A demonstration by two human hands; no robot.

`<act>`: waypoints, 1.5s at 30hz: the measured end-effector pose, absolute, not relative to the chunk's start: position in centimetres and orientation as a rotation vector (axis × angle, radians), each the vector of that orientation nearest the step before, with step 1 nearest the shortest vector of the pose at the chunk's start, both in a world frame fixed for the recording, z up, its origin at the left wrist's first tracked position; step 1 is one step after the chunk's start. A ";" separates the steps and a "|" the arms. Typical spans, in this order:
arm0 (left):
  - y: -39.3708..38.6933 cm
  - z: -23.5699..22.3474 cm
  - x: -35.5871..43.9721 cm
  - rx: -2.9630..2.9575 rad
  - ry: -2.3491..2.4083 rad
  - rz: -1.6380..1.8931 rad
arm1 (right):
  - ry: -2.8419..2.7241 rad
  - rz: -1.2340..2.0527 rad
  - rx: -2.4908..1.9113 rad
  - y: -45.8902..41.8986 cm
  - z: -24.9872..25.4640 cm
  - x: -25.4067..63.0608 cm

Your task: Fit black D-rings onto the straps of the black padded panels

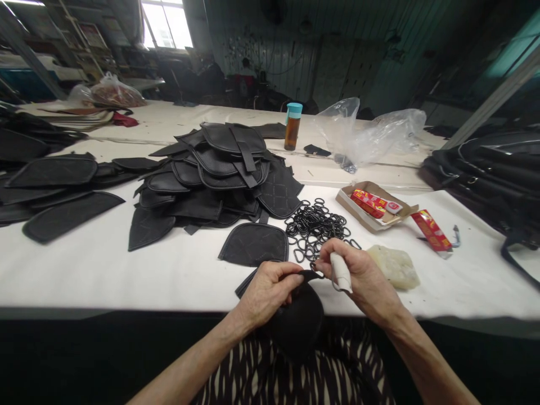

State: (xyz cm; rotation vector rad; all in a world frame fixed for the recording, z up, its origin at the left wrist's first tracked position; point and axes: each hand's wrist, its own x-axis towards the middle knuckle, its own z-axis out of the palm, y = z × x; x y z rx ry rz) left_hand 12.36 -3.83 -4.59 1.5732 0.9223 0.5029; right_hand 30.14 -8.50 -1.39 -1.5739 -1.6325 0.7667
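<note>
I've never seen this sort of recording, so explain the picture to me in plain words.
There is no machine: this single picture comes from a camera on a person's head, looking forward and down at their bare hands. The left hand pinches a black flap piece above the lap. The right hand is at the piece's strap; what exactly it grips is unclear. On the white table lie loose black D-rings, piled black pieces and a cardboard box holding red packaging; a blue-lidded bottle stands behind.
</note>
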 end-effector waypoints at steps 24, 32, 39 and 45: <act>-3.7 -4.6 11.9 1.400 0.850 0.522 | -1.461 0.977 -1.490 -8.6 -1.8 29.0; -3.7 -4.9 11.6 1.362 0.792 0.532 | -1.391 0.951 -1.520 -8.6 -3.2 28.5; -3.6 -5.2 11.6 1.254 0.735 0.571 | -1.228 0.918 -1.441 -8.5 -3.9 27.0; -3.9 -5.7 12.0 1.238 0.746 0.657 | -1.182 0.744 -1.419 -9.5 -4.9 26.1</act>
